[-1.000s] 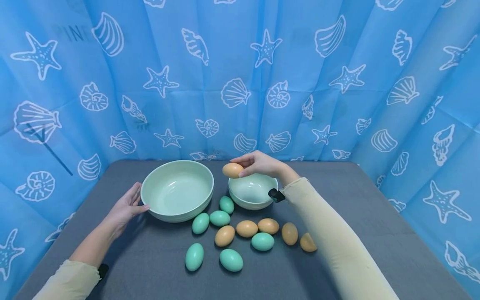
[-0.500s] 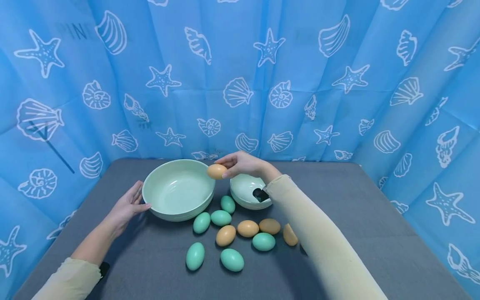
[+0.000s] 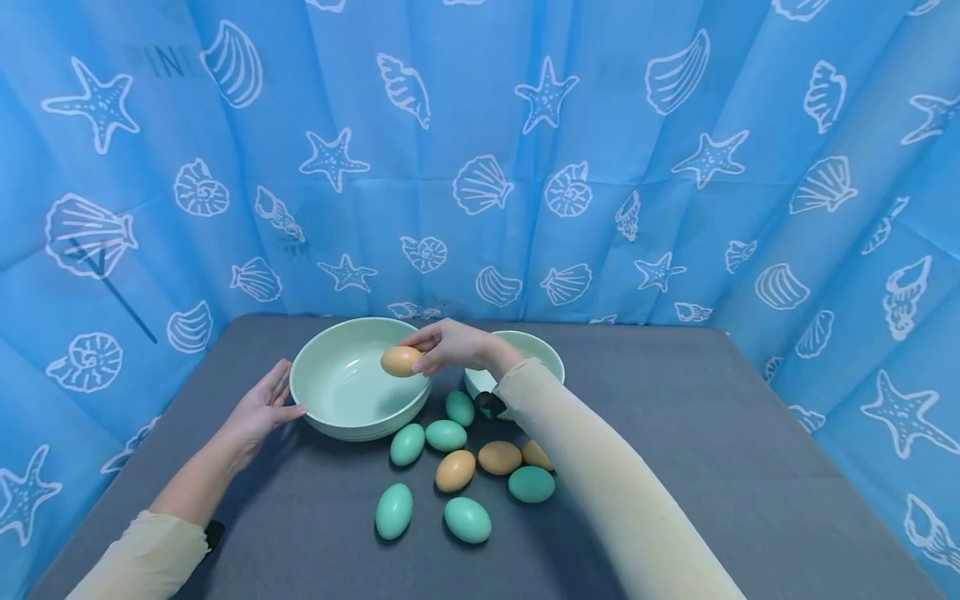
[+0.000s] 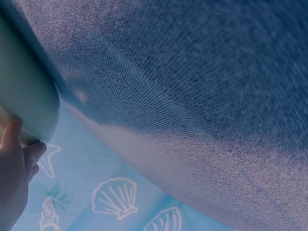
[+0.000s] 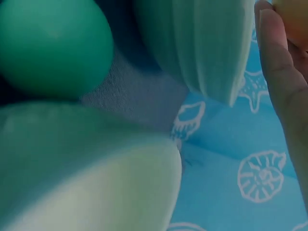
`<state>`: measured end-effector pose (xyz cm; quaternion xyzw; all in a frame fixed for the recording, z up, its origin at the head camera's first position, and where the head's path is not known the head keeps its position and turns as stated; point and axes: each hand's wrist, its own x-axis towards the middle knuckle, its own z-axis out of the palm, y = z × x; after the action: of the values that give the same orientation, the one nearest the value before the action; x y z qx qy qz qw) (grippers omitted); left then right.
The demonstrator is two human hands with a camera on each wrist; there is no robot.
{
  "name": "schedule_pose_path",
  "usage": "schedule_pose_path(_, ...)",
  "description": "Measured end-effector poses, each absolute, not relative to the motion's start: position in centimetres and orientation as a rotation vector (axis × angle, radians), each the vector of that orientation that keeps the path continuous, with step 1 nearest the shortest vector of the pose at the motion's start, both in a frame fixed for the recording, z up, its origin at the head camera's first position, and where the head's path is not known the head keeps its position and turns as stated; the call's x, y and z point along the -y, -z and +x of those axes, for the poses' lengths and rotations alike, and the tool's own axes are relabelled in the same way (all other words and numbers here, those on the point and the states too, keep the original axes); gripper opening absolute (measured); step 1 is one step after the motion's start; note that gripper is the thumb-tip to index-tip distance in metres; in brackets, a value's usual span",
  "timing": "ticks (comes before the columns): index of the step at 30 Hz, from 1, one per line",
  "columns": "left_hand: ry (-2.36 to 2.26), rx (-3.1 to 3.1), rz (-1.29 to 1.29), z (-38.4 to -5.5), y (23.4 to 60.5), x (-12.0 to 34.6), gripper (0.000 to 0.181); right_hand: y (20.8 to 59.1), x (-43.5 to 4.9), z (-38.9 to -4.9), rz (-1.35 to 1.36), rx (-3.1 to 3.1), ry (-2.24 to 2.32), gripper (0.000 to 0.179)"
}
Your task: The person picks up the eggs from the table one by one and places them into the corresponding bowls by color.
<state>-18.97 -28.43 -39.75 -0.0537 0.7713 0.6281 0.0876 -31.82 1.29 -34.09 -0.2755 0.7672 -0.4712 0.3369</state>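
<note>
In the head view, a blue curtain (image 3: pixel 480 125) with white shell drawings hangs behind the grey counter (image 3: pixel 750 467). Six green eggs (image 3: pixel 467 520) and three orange eggs (image 3: pixel 455 472) are visible on the counter, in front of the two pale green bowls. The right sleeve (image 3: pixel 600 475) partly covers one of these orange eggs, and also a part of the small bowl (image 3: pixel 543 362). The held egg (image 3: pixel 401 362), which is orange, appears over the right side of the large bowl (image 3: pixel 348 392), between the two hands but well apart from the left one. The right hand (image 3: pixel 450 343) pinches it with the thumb and fingers. The left hand (image 3: pixel 255 412) touches the left side of the large bowl, its thumb and fingers spread well apart.

In the left wrist view, the grey cloth fills most of the space; at the left edge the fingers touch the bowl's wall.

In the right wrist view, a green egg and the blurred small bowl stand in the foreground, with the ridged wall of the large bowl above. The held egg is cut off at the upper right corner, against the fingers.
</note>
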Motion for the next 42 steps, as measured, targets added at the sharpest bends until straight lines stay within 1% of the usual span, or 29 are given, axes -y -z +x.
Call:
schedule_pose_path(13, -1.861, -2.336, -0.142, -18.7, 39.8, 28.3, 0.093, 35.6, 1.7, -31.7, -0.771, -2.000, 1.105, 0.049)
schedule_pose_path(21, -1.867, -2.335, -0.135, -18.7, 39.9, 28.2, 0.093, 35.6, 3.6, -31.8, -0.760, -1.922, 0.950, 0.038)
schedule_pose_path(30, -1.871, -2.324, -0.137, -18.7, 39.9, 28.2, 0.093, 36.3, 5.1, -32.3, -0.735, -1.940, 0.775, 0.037)
schedule_pose_path(36, -1.875, -2.320, -0.152, -18.7, 39.9, 28.1, 0.093, 36.6, 5.6, -32.3, -0.703, -1.942, 0.756, 0.036)
schedule_pose_path(42, -1.895, -2.288, -0.164, -18.7, 39.8, 28.1, 0.092, 36.6, 5.7, -32.3, -0.636, -1.922, 0.783, 0.040)
